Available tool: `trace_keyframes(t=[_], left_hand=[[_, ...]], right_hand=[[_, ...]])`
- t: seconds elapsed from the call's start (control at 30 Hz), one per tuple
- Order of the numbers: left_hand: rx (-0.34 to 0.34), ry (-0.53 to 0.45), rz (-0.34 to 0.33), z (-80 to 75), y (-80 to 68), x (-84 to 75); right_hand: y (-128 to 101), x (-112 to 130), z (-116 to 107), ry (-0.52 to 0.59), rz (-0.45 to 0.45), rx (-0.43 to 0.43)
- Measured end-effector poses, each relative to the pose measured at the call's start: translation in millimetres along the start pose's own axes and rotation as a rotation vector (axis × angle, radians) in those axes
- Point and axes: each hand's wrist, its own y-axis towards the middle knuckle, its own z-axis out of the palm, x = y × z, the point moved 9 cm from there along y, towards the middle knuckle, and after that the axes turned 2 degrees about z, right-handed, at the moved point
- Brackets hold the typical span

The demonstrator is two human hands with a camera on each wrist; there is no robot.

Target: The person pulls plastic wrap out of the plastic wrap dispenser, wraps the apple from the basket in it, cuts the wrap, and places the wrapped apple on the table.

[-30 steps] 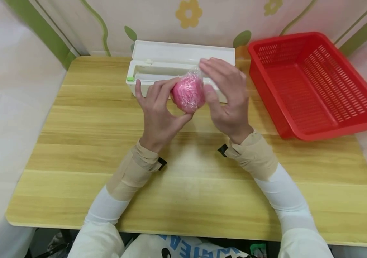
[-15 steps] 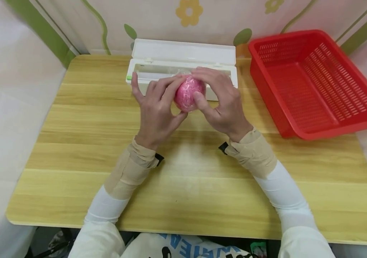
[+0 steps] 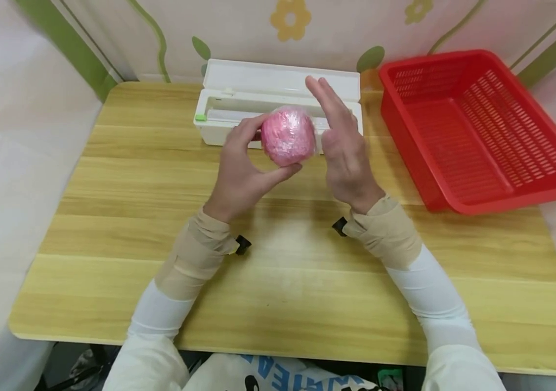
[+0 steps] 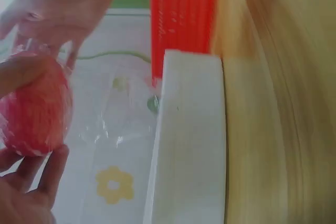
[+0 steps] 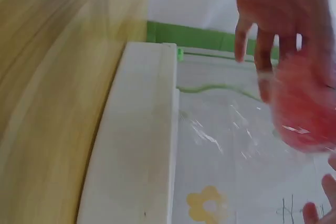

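Observation:
A pinkish-red apple [image 3: 288, 136] wrapped in shiny cling film is held in the air near the middle of the head view. My left hand [image 3: 239, 176] grips it from the left, thumb below and fingers at the far side. Beside its right side is my right hand [image 3: 348, 155], fingers straight and pointing away, holding nothing. The left wrist view shows the film creased around the apple [image 4: 39, 108]; in the right wrist view the apple [image 5: 302, 106] is blurred. Just behind it stands a white cling film dispenser [image 3: 283, 79] with its lid up and a roll inside.
A red plastic basket [image 3: 410, 136] with slotted walls stands at the back right, partly past the table's edge. The wooden table [image 3: 288, 293] stretches in front of the dispenser. A white wall covering [image 3: 244, 32] with flowers rises behind.
Half a second ago both hands were on the apple; now the right hand has come off it with fingers straightened. The left hand has turned the apple, showing another side.

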Motion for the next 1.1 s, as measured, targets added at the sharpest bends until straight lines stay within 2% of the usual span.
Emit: trace_keyframes(t=[0.07, 0.13, 0.23, 0.3, 0.43, 0.57, 0.67, 0.73, 0.83, 0.9, 1.0, 1.1], left_hand=[[0.02, -0.138, -0.048, 2.5, -0.6, 2.4], [0.038, -0.235, -0.075, 5.7, -0.8, 3.5], [0.067, -0.277, -0.066, 8.9, 0.5, 3.4], [0.094, -0.277, -0.055, 10.0, 1.6, 5.1], [0.117, -0.304, -0.028, 7.6, 3.9, 10.9], [0.089, -0.417, -0.007, 0.9, 5.5, 16.1], [0.051, -0.469, 0.022, -6.3, 6.4, 17.5], [0.027, -0.457, 0.043, -11.4, 7.1, 18.3], [0.011, -0.385, 0.057, -17.2, 7.9, 19.8], [0.017, -0.344, 0.056, -18.6, 7.9, 21.1], [0.038, -0.322, 0.067, -17.3, 7.7, 21.8], [0.059, -0.319, 0.074, -13.2, 7.9, 22.3]], right_hand=[[-1, 2, 6, -0.084, 0.0, 0.005], [-3, 2, 11, -0.162, 0.009, 0.013], [-5, 1, 15, -0.262, 0.037, 0.039], [-5, -4, 17, -0.273, 0.087, 0.084], [-4, -18, 13, -0.125, 0.226, 0.133], [-2, -37, -6, 0.043, 0.407, 0.051], [-4, -53, -16, 0.133, 0.594, 0.033], [-7, -63, -18, 0.206, 0.721, 0.054], [-11, -73, -17, 0.333, 0.849, 0.104], [-14, -76, -15, 0.413, 0.887, 0.132], [-15, -76, -13, 0.49, 0.875, 0.157], [-13, -72, -15, 0.476, 0.818, 0.142]])
